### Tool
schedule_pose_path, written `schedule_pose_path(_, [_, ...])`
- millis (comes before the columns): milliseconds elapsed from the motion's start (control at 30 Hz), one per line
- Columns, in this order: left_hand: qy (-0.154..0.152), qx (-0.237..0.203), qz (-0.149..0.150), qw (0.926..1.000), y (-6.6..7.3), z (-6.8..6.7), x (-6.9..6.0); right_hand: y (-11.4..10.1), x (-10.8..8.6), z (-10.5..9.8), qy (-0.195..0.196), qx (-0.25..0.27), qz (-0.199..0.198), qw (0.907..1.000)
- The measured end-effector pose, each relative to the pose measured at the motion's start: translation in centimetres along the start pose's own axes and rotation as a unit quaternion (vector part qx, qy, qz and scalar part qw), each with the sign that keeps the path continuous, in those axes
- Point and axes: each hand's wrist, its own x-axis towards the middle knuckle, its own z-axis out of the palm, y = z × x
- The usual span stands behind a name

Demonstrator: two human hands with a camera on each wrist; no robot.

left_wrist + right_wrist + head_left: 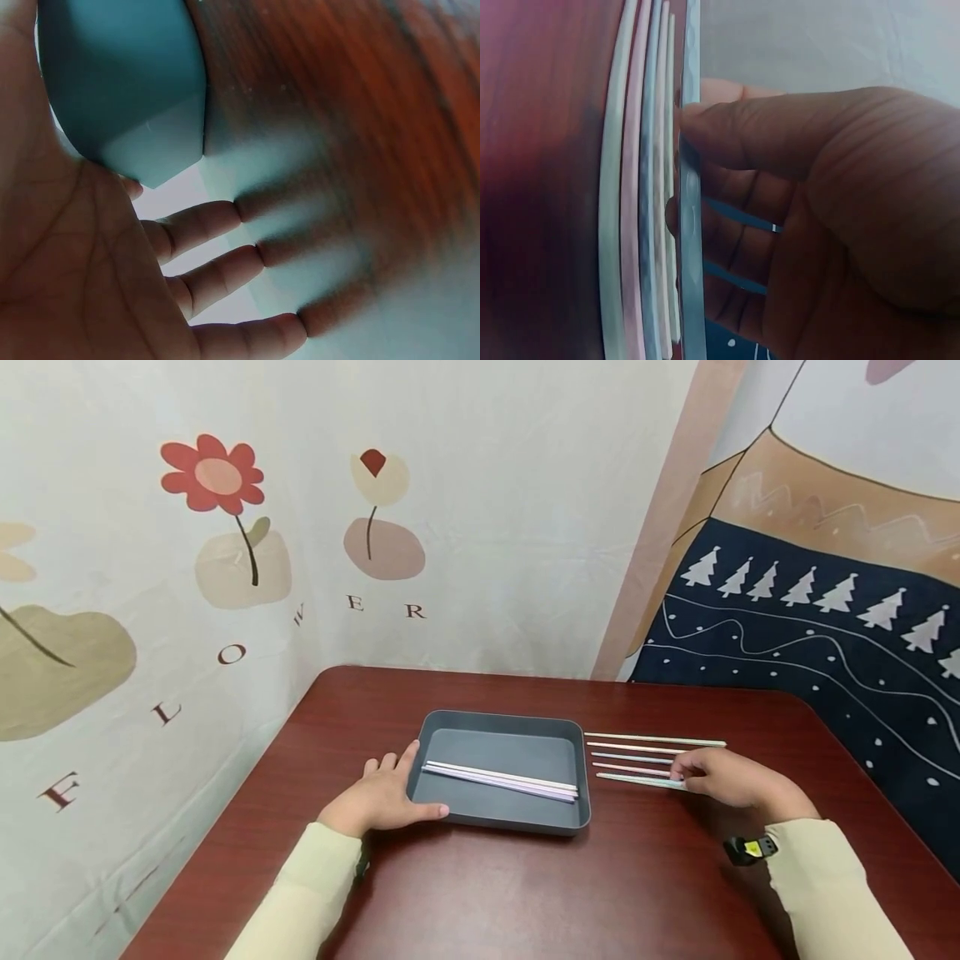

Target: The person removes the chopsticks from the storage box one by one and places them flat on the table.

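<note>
My left hand [382, 797] rests at the left end of a grey rectangular tray [510, 823], fingers spread and the thumb on the near rim. In the left wrist view the tray's underside and wall [127, 82] lie against that hand, with several fingertips down on the table. Inside the tray lie several pale pink and lavender chopsticks [498, 780]. Over to the right, my right hand [731, 778] pinches a light blue chopstick [693, 262] between thumb and fingers. Beside it several pastel chopsticks [611, 247] lie in a roughly parallel row on the table.
The dark red wooden table [517, 902] has rounded far corners. A pale curtain [487, 527] with flower prints hangs behind and to the left. On the right hangs a dark blue cloth [787, 635] with tree prints.
</note>
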Motion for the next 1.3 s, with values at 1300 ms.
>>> schedule_pose_path(1300, [0.006,0.001,0.004,1.0000,0.0,0.1,-0.1,1.0,-0.4,2.6,0.005,-0.034,-0.011,0.9994])
